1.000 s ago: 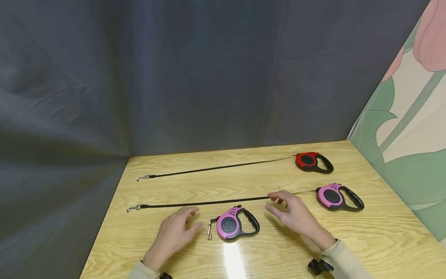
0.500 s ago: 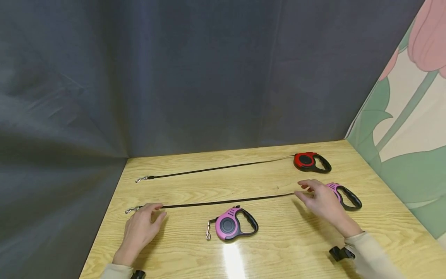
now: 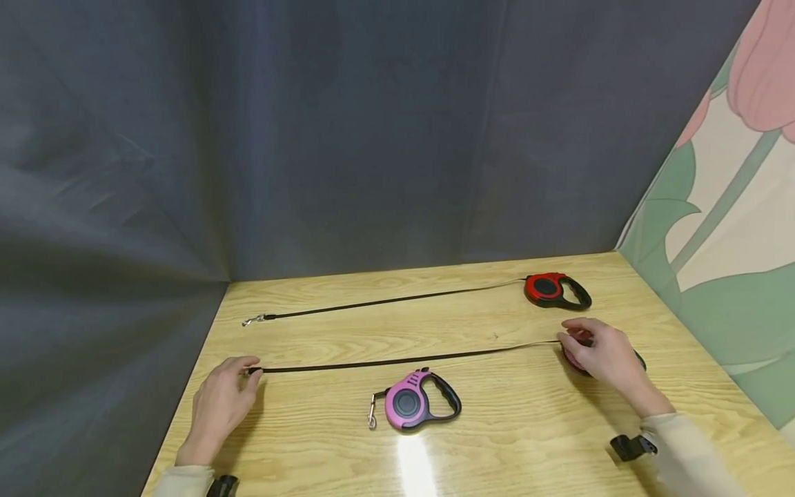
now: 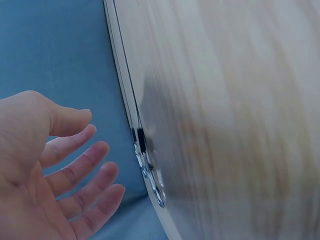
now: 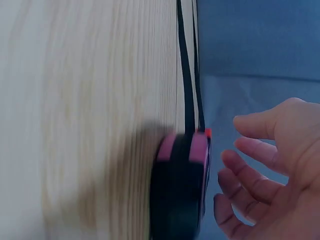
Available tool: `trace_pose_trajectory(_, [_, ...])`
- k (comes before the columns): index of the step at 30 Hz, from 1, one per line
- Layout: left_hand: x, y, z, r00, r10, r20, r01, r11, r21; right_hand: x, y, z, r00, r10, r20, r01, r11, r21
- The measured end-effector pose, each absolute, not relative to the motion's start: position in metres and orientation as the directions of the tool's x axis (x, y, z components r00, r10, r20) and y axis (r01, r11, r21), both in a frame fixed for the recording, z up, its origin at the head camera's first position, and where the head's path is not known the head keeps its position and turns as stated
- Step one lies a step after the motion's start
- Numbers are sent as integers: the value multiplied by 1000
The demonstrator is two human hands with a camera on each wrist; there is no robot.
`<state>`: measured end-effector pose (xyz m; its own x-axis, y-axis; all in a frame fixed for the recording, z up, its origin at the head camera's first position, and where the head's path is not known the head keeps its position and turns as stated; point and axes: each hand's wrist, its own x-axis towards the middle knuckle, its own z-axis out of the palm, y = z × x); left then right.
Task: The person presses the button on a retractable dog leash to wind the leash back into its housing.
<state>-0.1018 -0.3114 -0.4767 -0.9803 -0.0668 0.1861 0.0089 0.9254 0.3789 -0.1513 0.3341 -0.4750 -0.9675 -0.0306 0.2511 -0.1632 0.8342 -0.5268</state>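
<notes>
In the head view my left hand hovers over the clip end of a pink retractable dog leash whose black strap stretches across the table. The left wrist view shows that hand's fingers loosely spread, apart from the metal clip. At the strap's other end, my right hand is over the pink and black case, hiding most of it from the head camera. Its fingers are relaxed beside the case in the right wrist view and hold nothing. A second pink leash, its strap wound in, lies between the hands.
Farther back lies a red retractable leash with its strap drawn out to the left. Dark cloth hangs behind and left of the wooden table. A flowered wall borders the right side.
Both hands have moved apart: the left one leftward to the strap's clip end, the right one rightward over the pink case. The leashes lie where they were.
</notes>
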Motion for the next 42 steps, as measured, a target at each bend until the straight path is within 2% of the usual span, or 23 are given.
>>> trace_pose_trajectory(17, [-111, -334, -480, -995, -78, 66, -49, 933, 356, -158, 387, -487, -952, 16, 305, -116, 906, -407])
trace_pose_trajectory(26, [-115, -338, -479, -998, -57, -22, -62, 951, 304, -164, 410, -489, -988, 12, 155, -52, 914, -402])
trace_pose_trajectory(30, [-116, -342, -480, -998, -54, -20, -58, 956, 287, -165, 415, -490, -996, 44, 71, 10, 907, -421])
trace_pose_trajectory(42, [-119, -358, -473, -995, -90, -43, -98, 954, 284, -166, 418, -486, -997, 83, -6, 77, 900, -429])
